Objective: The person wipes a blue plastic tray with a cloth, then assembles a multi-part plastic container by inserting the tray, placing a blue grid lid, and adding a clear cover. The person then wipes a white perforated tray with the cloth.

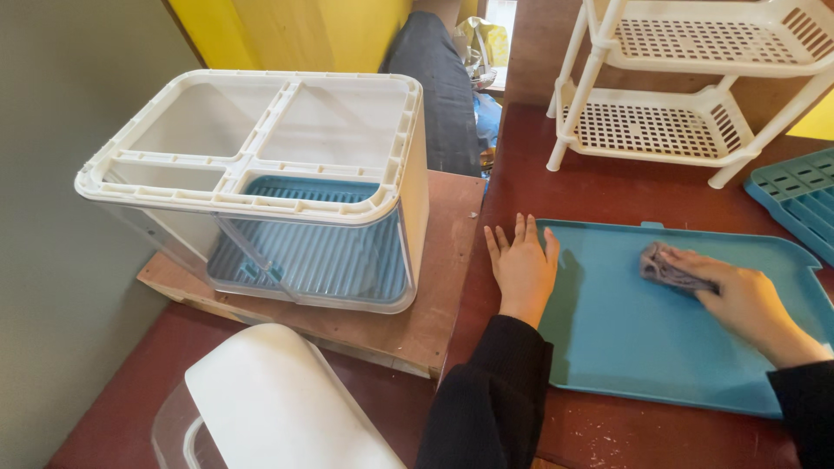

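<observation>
Head view: your left hand (pixel 522 267) lies flat, palm down, on the left edge of the blue tray (pixel 643 339), fingers straight and only slightly spread, the thumb resting on the tray surface and the other fingertips reaching the dark red table (pixel 512 165); it grips nothing, it only presses. Your right hand (pixel 743 300) sits on the upper right part of the same tray, fingers curled down and held close together over a crumpled grey cloth (pixel 665 267), which is pressed against the tray surface under the fingertips; the cloth shows at the left of the fingers, and whether the thumb pinches it cannot be told. The tray lies flat on the table directly in front of you, between both black sleeves. To your left, on a wooden board (pixel 434 304), stands a white plastic dish-drainer box (pixel 261 187) with a divided top frame and a ribbed blue insert inside. A white curved lid (pixel 278 399) lies near the lower edge. A white perforated shelf rack (pixel 669 104) stands behind the tray, and a blue grid panel (pixel 795 195) lies at the far right, apart from the tray.
</observation>
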